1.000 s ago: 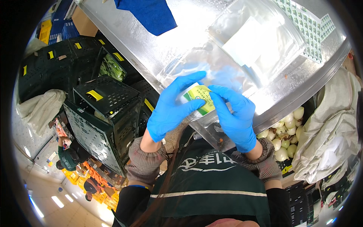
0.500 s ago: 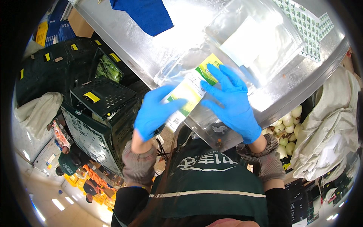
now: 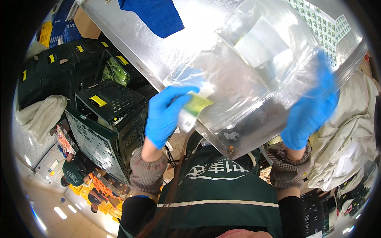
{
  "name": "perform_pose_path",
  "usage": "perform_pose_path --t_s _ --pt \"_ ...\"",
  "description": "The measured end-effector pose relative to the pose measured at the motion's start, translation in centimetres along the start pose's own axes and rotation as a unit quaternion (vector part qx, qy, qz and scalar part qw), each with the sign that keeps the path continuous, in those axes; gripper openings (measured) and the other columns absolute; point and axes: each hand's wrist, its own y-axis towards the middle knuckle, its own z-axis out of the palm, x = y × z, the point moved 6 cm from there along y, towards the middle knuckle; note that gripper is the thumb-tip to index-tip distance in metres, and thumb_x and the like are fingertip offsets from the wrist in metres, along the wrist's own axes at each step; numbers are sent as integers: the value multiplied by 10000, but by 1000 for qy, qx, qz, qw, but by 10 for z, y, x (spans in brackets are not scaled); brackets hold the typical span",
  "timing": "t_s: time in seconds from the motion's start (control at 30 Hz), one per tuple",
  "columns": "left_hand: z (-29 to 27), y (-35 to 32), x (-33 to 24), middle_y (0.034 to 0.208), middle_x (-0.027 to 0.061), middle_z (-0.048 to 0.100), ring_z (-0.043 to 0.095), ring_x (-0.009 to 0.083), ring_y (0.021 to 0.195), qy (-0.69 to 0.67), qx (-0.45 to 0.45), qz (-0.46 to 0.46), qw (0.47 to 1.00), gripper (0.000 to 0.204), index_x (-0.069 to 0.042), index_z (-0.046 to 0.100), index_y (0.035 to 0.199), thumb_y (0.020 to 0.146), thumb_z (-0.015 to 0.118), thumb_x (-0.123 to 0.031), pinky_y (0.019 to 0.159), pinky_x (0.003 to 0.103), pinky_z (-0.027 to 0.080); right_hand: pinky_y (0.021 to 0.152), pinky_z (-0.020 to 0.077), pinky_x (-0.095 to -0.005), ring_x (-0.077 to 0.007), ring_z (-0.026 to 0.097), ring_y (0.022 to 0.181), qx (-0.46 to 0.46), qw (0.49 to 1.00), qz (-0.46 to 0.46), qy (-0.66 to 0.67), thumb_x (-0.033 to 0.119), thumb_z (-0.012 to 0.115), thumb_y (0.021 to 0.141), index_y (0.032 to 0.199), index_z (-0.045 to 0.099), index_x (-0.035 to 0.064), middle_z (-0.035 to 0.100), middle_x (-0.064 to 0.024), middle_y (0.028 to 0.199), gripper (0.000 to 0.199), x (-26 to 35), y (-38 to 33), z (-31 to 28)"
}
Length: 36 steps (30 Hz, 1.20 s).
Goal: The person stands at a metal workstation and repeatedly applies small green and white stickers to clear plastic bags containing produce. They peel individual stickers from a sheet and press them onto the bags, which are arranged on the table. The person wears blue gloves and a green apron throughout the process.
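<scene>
Left hand (image 3: pixel 162 115): yellow-green card (image 3: pixel 199 104) held in grip.
Right hand (image 3: pixel 311 113): blurred, at right; grip cannot be told.
Table (image 3: pixel 139 49): clear bags (image 3: pixel 238 85) laid between hands.

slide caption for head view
Left hand holds a bent yellow-green label; blurred right hand by the metal table

This looks like a produce packing room: dark crates (image 3: pixel 95 139) stand at nine o'clock, leafy greens (image 3: pixel 116 72) fill one at ten, and a steel table (image 3: pixel 202 39) at twelve bears clear bags (image 3: pixel 234 75), with a label sheet (image 3: pixel 311 27) at two. At eight, other people (image 3: pixel 75 172) are near ceiling lights (image 3: pixel 60 213).
</scene>
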Motion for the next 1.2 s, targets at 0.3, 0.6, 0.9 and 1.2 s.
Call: perform_pose_path --t_s 0.3,0.6,0.9,1.2 --pt "52 53 -7 710 30 602 518 77 636 173 -14 11 985 308 23 650 881 885 637 -285 563 265 422 923 456 -438 -353 553 1102 281 949 -99 -104 13 652 773 1063 657 29 612 -145 1134 290 -46 -66 78" --pt "-58 -35 16 1117 64 598 560 146 1034 6 111 69 991 257 6 676 990 735 692 34 880 310 448 1014 381 -466 -356 417 1264 420 875 -129 -205 44 708 725 922 668 104 546 -124 1219 210 -42 -82 75" --pt "-34 -18 -5 1136 95 624 590 150 998 -12 80 56 995 345 -4 642 1134 802 558 43 898 270 446 790 473 -269 -136 595 912 269 952 133 50 16 614 823 839 631 50 643 -32 958 41 -41 -23 44" --pt "62 58 -6 661 31 557 458 78 598 177 -26 52 982 256 5 608 814 858 677 -237 528 280 406 883 474 -363 -284 594 1024 228 972 -45 -43 -34 672 761 1034 656 10 627 -125 1076 277 -23 -58 62"
